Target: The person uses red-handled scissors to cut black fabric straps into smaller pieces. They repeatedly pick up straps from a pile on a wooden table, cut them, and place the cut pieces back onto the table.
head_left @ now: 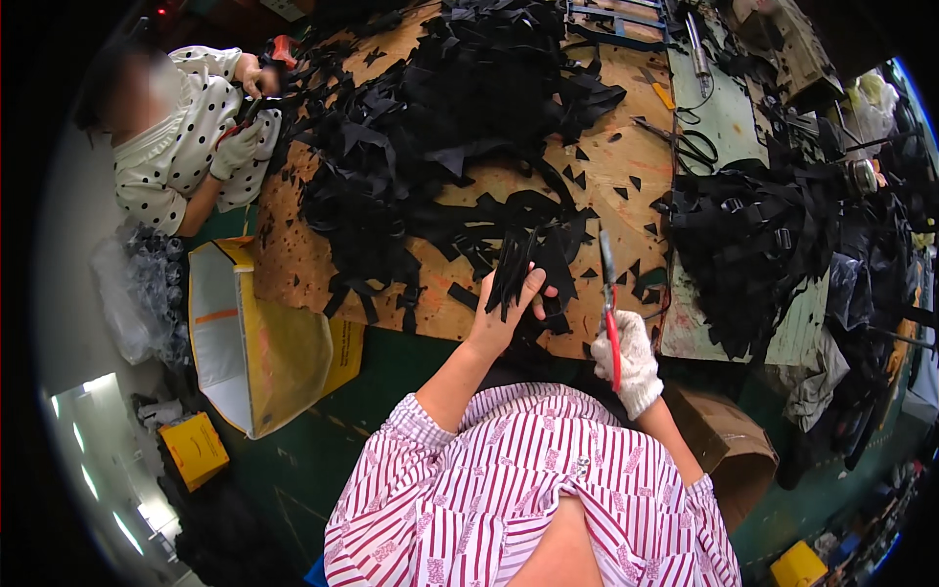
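Observation:
My left hand [511,305], bare, is closed around a bundle of narrow black fabric strips [510,269] at the near edge of the wooden table. More black fabric lies just beyond and beside it. In a white knit glove, my right hand [629,354] grips red-handled scissors [612,328] with the blades pointing away from me. The blades are to the right of the bundle, apart from it. A large heap of black fabric pieces [469,88] spreads over the table in front of me.
A co-worker in a dotted top [210,147] works at the table's far left. Black-handled scissors [696,149] and a yellow-orange cutter [659,90] lie to the right, near a pile of black straps [753,245]. A yellow container [284,352] and a cardboard box [719,440] stand below the table edge.

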Action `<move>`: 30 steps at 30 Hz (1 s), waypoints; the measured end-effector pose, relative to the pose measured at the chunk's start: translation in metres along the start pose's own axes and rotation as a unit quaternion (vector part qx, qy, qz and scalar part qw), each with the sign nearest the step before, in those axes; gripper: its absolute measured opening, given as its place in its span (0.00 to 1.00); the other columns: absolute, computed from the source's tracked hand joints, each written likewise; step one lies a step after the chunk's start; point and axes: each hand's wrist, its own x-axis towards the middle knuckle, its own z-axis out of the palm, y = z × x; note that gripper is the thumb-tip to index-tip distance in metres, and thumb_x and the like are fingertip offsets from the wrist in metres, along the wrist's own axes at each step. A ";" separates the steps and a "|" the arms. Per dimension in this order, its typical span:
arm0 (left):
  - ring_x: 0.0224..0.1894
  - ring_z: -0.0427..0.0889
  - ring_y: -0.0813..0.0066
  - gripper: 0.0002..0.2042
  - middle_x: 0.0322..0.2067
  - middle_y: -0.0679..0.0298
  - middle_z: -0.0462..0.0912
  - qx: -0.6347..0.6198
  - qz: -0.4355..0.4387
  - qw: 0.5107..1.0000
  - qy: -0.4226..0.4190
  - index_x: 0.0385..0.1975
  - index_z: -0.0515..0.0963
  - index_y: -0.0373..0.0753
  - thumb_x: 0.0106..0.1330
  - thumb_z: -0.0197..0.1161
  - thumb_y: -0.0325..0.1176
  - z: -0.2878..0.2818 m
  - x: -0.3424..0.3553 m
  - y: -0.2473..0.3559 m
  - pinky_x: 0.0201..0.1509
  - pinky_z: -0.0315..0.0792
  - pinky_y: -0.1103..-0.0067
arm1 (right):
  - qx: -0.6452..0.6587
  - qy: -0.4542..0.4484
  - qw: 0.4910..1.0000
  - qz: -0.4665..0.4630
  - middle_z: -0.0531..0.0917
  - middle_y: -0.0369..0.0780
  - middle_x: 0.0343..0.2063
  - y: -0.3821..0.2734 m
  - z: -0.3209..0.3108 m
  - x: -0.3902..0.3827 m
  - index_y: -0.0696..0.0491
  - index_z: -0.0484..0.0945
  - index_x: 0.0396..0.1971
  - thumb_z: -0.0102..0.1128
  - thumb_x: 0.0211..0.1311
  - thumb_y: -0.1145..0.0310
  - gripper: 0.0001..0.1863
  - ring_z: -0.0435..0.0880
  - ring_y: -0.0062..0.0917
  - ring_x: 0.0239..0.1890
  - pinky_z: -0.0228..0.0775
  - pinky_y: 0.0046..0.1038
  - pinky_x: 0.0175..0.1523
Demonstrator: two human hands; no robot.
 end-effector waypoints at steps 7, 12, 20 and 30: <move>0.15 0.71 0.82 0.12 0.22 0.60 0.79 -0.056 -0.035 0.996 0.060 0.34 0.71 0.35 0.64 0.59 0.39 0.006 0.001 -0.007 0.20 0.66 0.87 | -0.252 -0.031 0.959 -0.122 0.72 0.35 0.24 0.029 -0.003 -0.003 0.58 0.61 0.48 0.61 0.47 0.67 0.28 0.73 0.20 0.27 0.67 0.22 0.35; 0.15 0.71 0.82 0.13 0.22 0.61 0.78 -0.083 -0.036 0.993 0.074 0.35 0.71 0.35 0.63 0.59 0.40 0.010 0.002 -0.012 0.20 0.66 0.87 | -0.289 -0.039 0.948 -0.126 0.74 0.37 0.24 0.018 -0.005 -0.007 0.58 0.62 0.47 0.62 0.45 0.64 0.29 0.75 0.25 0.27 0.69 0.27 0.36; 0.16 0.71 0.82 0.12 0.21 0.62 0.78 -0.065 -0.053 0.996 0.043 0.34 0.71 0.36 0.64 0.58 0.39 0.015 -0.005 -0.012 0.21 0.66 0.87 | -0.318 -0.051 0.938 -0.127 0.76 0.40 0.26 0.008 -0.006 -0.003 0.58 0.63 0.48 0.62 0.45 0.62 0.31 0.78 0.28 0.28 0.70 0.29 0.37; 0.16 0.71 0.83 0.10 0.20 0.63 0.77 -0.066 -0.068 0.995 0.032 0.33 0.71 0.36 0.65 0.57 0.37 0.016 -0.010 -0.013 0.21 0.65 0.86 | -0.246 -0.029 0.959 -0.137 0.72 0.35 0.25 0.016 0.000 -0.009 0.56 0.63 0.46 0.62 0.46 0.66 0.27 0.73 0.24 0.26 0.69 0.26 0.35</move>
